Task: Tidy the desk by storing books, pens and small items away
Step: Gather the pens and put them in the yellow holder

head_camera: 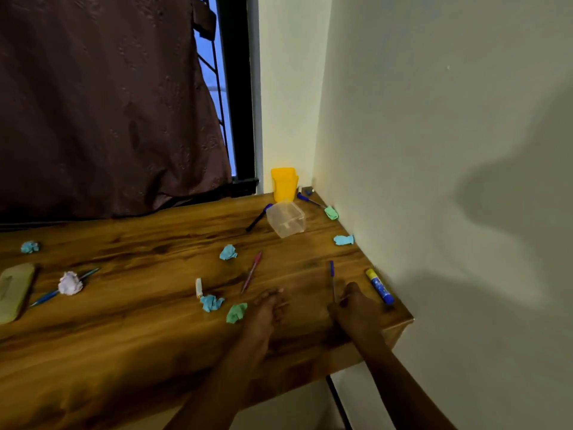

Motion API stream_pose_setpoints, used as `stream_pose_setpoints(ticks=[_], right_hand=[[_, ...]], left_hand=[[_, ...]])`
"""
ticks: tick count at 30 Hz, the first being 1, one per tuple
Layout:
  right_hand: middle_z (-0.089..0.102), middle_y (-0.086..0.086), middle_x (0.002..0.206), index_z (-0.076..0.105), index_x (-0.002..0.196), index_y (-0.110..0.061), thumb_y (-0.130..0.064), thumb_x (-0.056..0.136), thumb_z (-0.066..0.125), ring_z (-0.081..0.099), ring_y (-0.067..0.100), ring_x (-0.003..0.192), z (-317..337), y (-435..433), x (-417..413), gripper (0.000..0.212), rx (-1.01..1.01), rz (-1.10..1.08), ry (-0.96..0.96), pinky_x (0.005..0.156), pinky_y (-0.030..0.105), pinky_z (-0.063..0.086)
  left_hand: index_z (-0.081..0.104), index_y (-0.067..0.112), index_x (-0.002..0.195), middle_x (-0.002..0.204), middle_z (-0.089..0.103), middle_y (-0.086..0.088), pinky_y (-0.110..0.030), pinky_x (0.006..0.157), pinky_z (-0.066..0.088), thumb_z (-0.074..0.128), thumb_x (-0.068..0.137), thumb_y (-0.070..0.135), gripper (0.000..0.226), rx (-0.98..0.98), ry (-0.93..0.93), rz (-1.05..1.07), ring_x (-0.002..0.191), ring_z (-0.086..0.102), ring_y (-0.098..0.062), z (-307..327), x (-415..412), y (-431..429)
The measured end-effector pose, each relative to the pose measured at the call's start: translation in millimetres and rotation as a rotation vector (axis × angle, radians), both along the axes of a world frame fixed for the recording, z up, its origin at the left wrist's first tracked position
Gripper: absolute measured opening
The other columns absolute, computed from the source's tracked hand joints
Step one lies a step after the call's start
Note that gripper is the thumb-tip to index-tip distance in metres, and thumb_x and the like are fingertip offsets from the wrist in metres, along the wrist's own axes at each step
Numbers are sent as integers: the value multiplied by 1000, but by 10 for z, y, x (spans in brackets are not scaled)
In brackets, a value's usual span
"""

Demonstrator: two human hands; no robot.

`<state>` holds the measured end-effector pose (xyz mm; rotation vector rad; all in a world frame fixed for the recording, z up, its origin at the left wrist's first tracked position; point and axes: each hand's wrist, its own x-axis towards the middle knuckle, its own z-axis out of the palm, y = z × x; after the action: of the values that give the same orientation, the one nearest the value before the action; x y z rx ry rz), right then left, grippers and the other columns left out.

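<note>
Near the right edge of the table (124,336), a blue pen (331,273) lies with its long axis running almost straight away from the person, blue cap at the far end. The right hand (356,305) pinches its near end between curled fingers. Light, stiff and slim, it should lift easily, best gripped nearer mid-barrel. The left hand (266,308) rests relaxed beside a red pen (251,271); a yellow cup (284,183) stands in the far corner.
</note>
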<state>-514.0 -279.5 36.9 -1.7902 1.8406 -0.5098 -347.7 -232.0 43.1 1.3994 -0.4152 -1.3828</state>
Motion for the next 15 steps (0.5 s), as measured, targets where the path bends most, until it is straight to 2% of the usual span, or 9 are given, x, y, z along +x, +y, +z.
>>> stream_pose_setpoints(ticks=[3,6,8,10,11,13,15], right_hand=[[60,-14,92,53,101,-26,-24,82,67,60,7,89,127,-35,197,24,3,114,-241,75,18,40],[66,-11,82,59,82,-31,-12,76,71,62,-2,80,225,-72,405,24,-1,278,-300,69,11,45],[68,-10,82,61,81,-31,-12,77,71,63,-3,80,293,-179,515,22,42,351,-313,71,8,46],[69,-9,81,64,80,-30,-14,77,73,64,-2,79,382,-395,573,19,38,360,-376,71,7,46],[69,-11,82,65,81,-28,-16,79,73,64,-1,78,427,-542,581,15,-1,334,-408,70,7,46],[64,-12,83,64,88,-22,-17,84,67,59,1,75,541,-966,583,7,-127,247,-336,65,5,41],[63,-4,84,63,94,-16,-19,88,63,58,9,78,565,-1467,561,7,-204,125,-203,64,11,39]], left_hand=[[57,11,122,110,67,-11,-37,87,47,47,97,28,32,-6,181,-52,98,62,-24,78,31,-276],[60,12,110,103,70,-16,-44,90,46,47,95,33,28,-87,354,-67,94,64,-29,168,101,-573],[58,6,113,107,69,-19,-40,77,53,48,93,34,36,-122,466,-78,90,67,-30,180,163,-782],[62,5,110,105,71,-17,-33,61,54,48,92,31,35,-141,552,-35,83,69,-28,172,236,-981],[63,6,108,101,72,-15,-33,61,54,45,95,29,32,-154,592,4,84,70,-27,155,281,-1070],[62,7,109,99,72,-11,-38,79,52,37,99,27,34,-190,634,66,94,67,-26,153,401,-1219],[62,9,111,99,72,-8,-38,87,47,35,100,26,34,-208,620,91,98,64,-23,148,540,-1333]])
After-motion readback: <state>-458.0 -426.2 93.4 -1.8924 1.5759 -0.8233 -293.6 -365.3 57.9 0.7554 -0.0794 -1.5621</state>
